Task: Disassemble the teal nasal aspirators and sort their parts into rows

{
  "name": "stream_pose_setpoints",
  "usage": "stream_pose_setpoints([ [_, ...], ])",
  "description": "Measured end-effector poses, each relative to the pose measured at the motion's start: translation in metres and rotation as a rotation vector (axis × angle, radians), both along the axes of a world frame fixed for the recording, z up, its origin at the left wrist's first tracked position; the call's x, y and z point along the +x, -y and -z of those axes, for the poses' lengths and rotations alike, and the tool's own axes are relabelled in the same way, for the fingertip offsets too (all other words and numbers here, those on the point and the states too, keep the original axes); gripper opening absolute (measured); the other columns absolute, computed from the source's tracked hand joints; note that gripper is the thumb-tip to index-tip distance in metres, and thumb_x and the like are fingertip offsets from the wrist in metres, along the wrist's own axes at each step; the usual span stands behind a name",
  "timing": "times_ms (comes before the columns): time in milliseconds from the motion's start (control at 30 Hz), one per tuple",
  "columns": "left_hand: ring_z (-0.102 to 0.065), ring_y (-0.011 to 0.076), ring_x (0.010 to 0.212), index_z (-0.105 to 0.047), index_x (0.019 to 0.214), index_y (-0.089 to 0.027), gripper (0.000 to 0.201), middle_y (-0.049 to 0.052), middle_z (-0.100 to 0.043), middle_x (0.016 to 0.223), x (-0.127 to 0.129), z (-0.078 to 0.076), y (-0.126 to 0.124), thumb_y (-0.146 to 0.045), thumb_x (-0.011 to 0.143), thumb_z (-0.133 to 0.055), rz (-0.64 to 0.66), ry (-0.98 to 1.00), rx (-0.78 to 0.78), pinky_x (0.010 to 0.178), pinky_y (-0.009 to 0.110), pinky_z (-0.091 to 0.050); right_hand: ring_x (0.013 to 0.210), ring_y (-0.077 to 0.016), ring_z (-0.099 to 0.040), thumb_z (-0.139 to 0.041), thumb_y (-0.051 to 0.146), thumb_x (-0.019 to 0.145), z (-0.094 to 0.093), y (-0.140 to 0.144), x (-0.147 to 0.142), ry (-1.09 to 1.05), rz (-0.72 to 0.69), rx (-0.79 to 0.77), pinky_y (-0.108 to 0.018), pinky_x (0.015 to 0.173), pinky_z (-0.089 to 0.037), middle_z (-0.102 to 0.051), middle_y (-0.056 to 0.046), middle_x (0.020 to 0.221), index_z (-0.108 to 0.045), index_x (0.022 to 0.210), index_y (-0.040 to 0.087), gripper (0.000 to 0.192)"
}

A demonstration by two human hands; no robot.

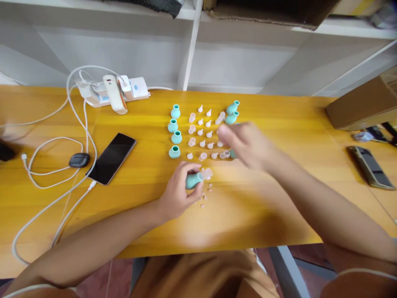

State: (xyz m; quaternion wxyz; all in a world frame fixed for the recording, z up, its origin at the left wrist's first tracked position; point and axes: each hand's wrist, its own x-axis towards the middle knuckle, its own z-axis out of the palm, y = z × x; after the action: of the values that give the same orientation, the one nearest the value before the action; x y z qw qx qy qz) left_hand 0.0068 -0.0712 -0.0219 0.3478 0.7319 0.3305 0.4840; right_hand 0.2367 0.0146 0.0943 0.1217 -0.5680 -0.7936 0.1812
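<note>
We see our left hand [180, 188] closed around a teal bulb [192, 180] near the front middle of the yellow wooden desk [279, 207]. The bulb lies on its side, its long axis running left to right, and a clear nozzle [206, 174] sits at its right end, pointing toward the rows of parts. The left grip is clamped on the soft, rounded bulb body, thumb over the top.

Our right hand [245, 142] hovers just beyond and to the right of the bulb, over the right edge of the parts. It is blurred; its fingers look loosely curled, and we cannot tell whether they pinch anything. It is the nearer hand to the loose clear tips [204, 133], which stand in short rows between a column of four upright teal bulbs [174, 131] on the left and more teal bulbs [232, 112] on the right.

The bulbs look matte and rubbery, pear-shaped; the tips look translucent, pale and small. A few tiny bits [204, 198] lie just beside the held bulb.
</note>
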Motion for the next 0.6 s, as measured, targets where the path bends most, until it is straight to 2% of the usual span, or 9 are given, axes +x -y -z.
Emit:
stream_pose_setpoints([
  [67,-0.066,0.0209,0.11,-0.053,0.135,-0.021,0.039,0.009,-0.062,0.12,0.001,0.003,0.001,-0.013,0.1,-0.069,0.042,0.037,0.023,0.098,0.037,-0.059,0.06,-0.0188,-0.048,-0.037,0.078,0.107,0.013,0.042,-0.009,-0.147,-0.131,-0.115,-0.036,0.066,-0.043,-0.053,-0.003,0.065,-0.052,0.068,0.025,0.068],
  [133,-0.065,0.022,0.113,-0.052,0.132,-0.021,0.036,0.01,-0.061,0.121,0.002,0.003,0.003,-0.013,0.101,-0.069,0.12,0.04,0.072,0.099,0.038,-0.058,0.06,-0.0195,-0.045,-0.056,0.073,0.101,0.028,0.069,-0.018,-0.292,-0.158,-0.164,-0.036,0.066,-0.043,-0.052,-0.002,0.063,-0.053,0.065,0.028,0.058],
  [233,-0.064,0.0216,0.114,-0.05,0.131,-0.021,0.033,0.011,-0.06,0.122,0.001,-0.002,0.006,-0.012,0.103,-0.066,0.212,0.055,0.132,0.098,0.038,-0.058,0.06,-0.0198,-0.043,-0.063,0.062,0.102,0.045,0.084,-0.025,-0.496,-0.185,-0.217,-0.035,0.064,-0.04,-0.051,-0.002,0.062,-0.054,0.064,0.031,0.05],
  [300,-0.064,0.0207,0.112,-0.05,0.127,-0.021,0.032,0.011,-0.059,0.122,0.0,-0.007,0.009,-0.011,0.102,-0.066,0.259,0.09,0.16,0.095,0.036,-0.059,0.059,-0.0183,-0.045,-0.063,0.058,0.104,0.05,0.084,-0.023,-0.674,-0.258,-0.369,-0.033,0.062,-0.039,-0.053,-0.002,0.063,-0.058,0.066,0.029,0.049],
  [367,-0.063,0.0199,0.108,-0.049,0.117,-0.022,0.028,0.01,-0.06,0.12,0.0,-0.011,0.013,-0.007,0.1,-0.065,0.323,0.091,0.209,0.094,0.036,-0.058,0.052,-0.0156,-0.04,-0.053,0.066,0.107,0.051,0.079,-0.018,-0.88,-0.294,-0.539,-0.032,0.054,-0.034,-0.046,0.0,0.056,-0.05,0.061,0.025,0.062],
  [433,-0.063,0.0195,0.104,-0.047,0.107,-0.023,0.027,0.009,-0.063,0.117,0.0,-0.012,0.016,-0.002,0.098,-0.061,0.361,0.054,0.256,0.095,0.038,-0.058,0.043,-0.0129,-0.025,-0.036,0.076,0.108,0.046,0.065,-0.01,-1.063,-0.259,-0.601,-0.031,0.047,-0.026,-0.027,0.004,0.049,-0.031,0.056,0.024,0.074],
  [500,-0.063,0.0198,0.104,-0.046,0.105,-0.023,0.028,0.009,-0.064,0.116,0.001,-0.011,0.018,-0.001,0.097,-0.061,0.359,0.034,0.281,0.096,0.039,-0.058,0.044,-0.0116,-0.013,-0.032,0.078,0.108,0.033,0.039,0.0,-1.125,-0.183,-0.497,-0.03,0.047,-0.022,-0.012,0.006,0.053,-0.018,0.06,0.023,0.074],
  [533,-0.064,0.0203,0.105,-0.046,0.105,-0.023,0.028,0.01,-0.064,0.116,0.002,-0.01,0.017,-0.002,0.096,-0.062,0.349,0.038,0.29,0.095,0.039,-0.058,0.047,-0.0116,-0.013,-0.041,0.076,0.107,0.025,0.021,0.005,-1.089,-0.13,-0.387,-0.03,0.05,-0.023,-0.013,0.006,0.056,-0.018,0.062,0.023,0.074],
  [600,-0.065,0.0209,0.106,-0.047,0.108,-0.023,0.03,0.01,-0.064,0.115,0.002,-0.007,0.015,-0.004,0.094,-0.065,0.323,0.049,0.289,0.093,0.038,-0.059,0.052,-0.0131,-0.017,-0.04,0.077,0.108,0.007,-0.022,0.011,-0.796,-0.036,-0.112,-0.031,0.055,-0.024,-0.015,0.004,0.059,-0.019,0.065,0.024,0.071],
])
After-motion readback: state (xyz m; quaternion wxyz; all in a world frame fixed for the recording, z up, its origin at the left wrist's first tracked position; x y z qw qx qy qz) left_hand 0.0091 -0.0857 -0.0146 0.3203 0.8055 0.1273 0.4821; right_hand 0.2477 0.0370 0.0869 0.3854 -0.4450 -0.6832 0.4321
